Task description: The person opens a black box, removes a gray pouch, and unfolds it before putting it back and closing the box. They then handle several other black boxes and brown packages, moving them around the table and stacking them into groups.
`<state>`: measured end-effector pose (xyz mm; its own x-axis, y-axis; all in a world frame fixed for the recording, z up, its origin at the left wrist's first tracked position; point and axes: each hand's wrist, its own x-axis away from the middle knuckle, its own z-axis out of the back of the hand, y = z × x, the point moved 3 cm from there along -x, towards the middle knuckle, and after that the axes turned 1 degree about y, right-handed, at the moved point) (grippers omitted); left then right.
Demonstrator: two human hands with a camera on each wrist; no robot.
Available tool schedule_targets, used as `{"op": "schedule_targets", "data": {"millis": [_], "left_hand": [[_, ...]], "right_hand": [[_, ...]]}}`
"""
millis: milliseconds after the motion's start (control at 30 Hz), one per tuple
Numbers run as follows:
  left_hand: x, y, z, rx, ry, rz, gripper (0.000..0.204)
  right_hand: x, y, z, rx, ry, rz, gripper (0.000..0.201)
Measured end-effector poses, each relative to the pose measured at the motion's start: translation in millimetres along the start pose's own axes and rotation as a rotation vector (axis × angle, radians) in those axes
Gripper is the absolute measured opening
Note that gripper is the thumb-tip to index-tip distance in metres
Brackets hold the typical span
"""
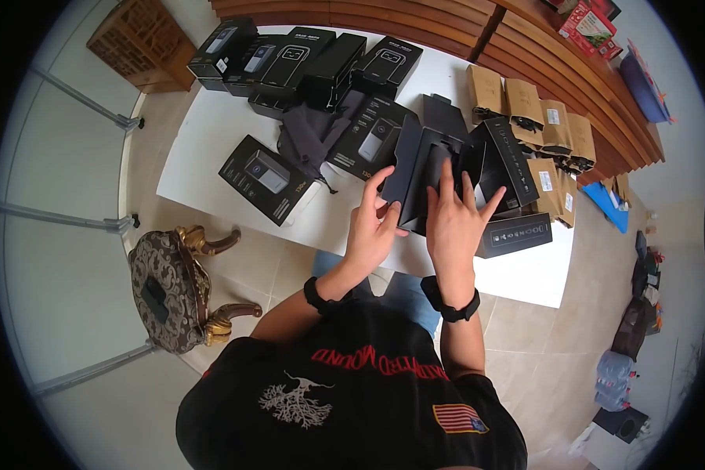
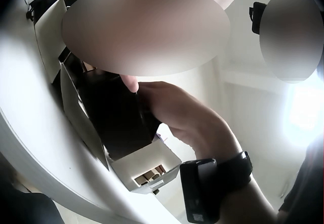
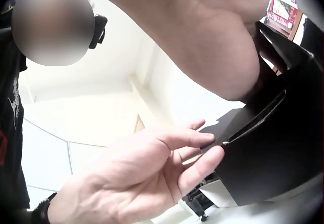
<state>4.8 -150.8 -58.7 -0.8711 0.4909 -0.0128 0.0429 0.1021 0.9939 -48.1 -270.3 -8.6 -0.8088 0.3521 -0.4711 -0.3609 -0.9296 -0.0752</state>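
An opened black box (image 1: pixel 417 223) with raised flaps stands at the table's front. Over it, my right hand (image 1: pixel 455 223) has its fingers spread, with one long finger reaching down to the dark insert (image 1: pixel 439 160) inside. My left hand (image 1: pixel 370 227) is at the box's left side, thumb and index finger apart, fingertips right at the edge of the side flap (image 1: pixel 400 160). In the right wrist view, the left hand (image 3: pixel 147 176) has fairly straight fingers beside the black cardboard (image 3: pixel 273 153). The box's contents are mostly hidden by the right hand.
Black printed boxes (image 1: pixel 266 178) and a dark cloth pouch (image 1: pixel 309 133) lie left on the white table (image 1: pixel 188 172). An open black box sleeve (image 1: pixel 509 160) and another black box (image 1: pixel 515 235) are at right. Several brown paper packets (image 1: pixel 525 102) line the right back edge.
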Motion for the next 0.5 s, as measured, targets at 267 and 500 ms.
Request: {"op": "schedule_targets", "data": {"millis": [267,500], "left_hand": [[-3,0,7,0.067,0.035,0.009,0.059],[3,14,15,0.173,0.089,-0.053,0.060]], "right_hand": [[18,18,17,-0.391,0.211,-0.033,0.029],[28,39,6,-1.296,0.094,-0.527,0.053]]}}
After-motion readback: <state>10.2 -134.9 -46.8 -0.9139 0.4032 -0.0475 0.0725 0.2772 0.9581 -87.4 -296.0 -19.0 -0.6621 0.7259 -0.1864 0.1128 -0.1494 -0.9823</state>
